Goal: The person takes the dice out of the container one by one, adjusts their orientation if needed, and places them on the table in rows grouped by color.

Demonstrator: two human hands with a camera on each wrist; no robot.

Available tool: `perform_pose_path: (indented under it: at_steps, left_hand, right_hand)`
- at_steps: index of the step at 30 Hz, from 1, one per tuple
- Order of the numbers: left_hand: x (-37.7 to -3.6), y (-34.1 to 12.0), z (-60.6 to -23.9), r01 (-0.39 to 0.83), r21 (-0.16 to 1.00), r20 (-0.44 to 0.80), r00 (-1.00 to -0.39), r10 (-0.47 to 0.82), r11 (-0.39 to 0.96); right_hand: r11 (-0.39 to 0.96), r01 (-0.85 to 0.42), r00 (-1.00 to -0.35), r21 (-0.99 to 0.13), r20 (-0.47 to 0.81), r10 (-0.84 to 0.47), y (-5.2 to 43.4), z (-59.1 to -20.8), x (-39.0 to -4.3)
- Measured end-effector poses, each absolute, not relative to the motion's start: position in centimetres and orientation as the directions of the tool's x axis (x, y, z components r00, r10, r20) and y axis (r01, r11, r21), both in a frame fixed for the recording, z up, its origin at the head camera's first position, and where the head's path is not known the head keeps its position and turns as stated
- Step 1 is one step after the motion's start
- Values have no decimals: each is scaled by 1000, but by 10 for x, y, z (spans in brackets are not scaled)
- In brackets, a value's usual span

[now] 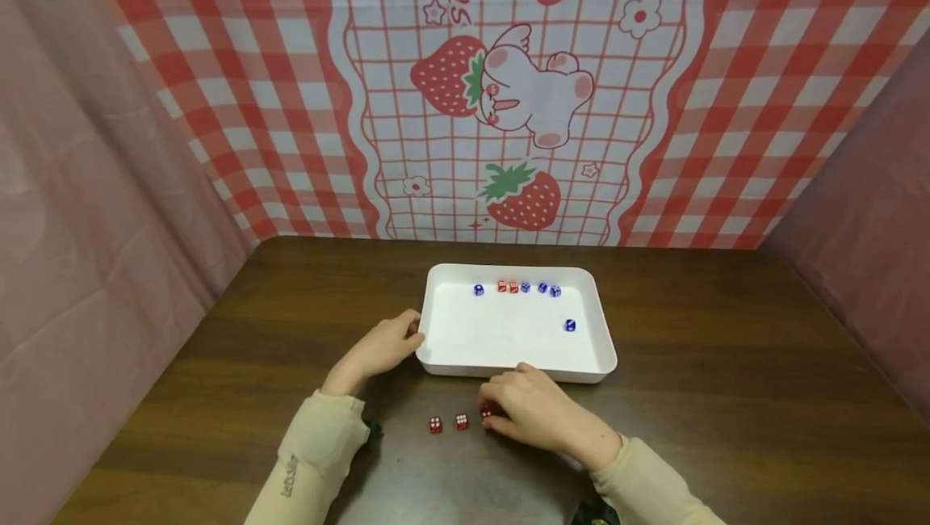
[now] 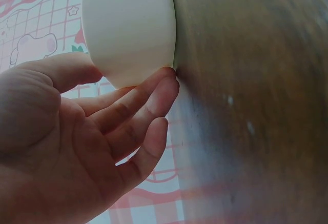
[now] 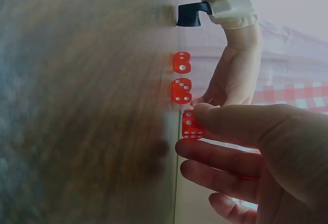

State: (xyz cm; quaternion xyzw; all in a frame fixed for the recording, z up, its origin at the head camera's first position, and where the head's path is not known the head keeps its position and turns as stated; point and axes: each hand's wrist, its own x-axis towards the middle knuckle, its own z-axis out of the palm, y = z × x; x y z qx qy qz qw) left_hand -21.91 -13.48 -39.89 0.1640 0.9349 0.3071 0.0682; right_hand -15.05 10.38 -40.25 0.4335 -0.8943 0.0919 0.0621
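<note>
I count three red dice on the bench (image 1: 726, 396) in a row just in front of the white tray (image 1: 436, 351), and seven dice inside it: five blue and two red. Of the row, the left red die (image 1: 435, 425) sits at the nine o'clock end, the middle red die (image 1: 462, 421) just beside it toward three o'clock, and the third red die (image 1: 485, 410) is at the three o'clock end, in my right hand (image 1: 534, 412). That grip is grasping the third die: in the right wrist view my thumb tip lies on its top and my fingers curl at its far side, the die resting on the bench at the very tip of the pinch. In the tray, four blue dice (image 1: 479, 290) and the red pair (image 1: 507, 287) line the twelve o'clock wall, and a lone blue die (image 1: 570, 325) lies toward three o'clock. My left hand (image 1: 381, 347) is at the tray's nine o'clock corner; its grip is released, thumb and straight fingertips touching the outer wall.
</note>
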Motion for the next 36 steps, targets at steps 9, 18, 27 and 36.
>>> perform_pose_path:
  at_steps: [9,18,27,36]
  left_hand:
    - [-219,-135,-399,261,601,-25,-938,344,755]
    - [-220,-135,-399,259,602,-28,-939,344,755]
    - [-220,-136,-400,258,612,-28,-938,347,748]
    - [-220,-136,-401,256,613,-30,-938,346,747]
  right_hand:
    - [611,-782,-623,-124,166,-764,104,-404,-151]
    - [618,-777,-629,-117,160,-760,103,-405,-150]
    - [619,-778,-628,-104,156,-763,101,-407,-150]
    - [621,-778,-628,-97,157,-763,100,-406,-149]
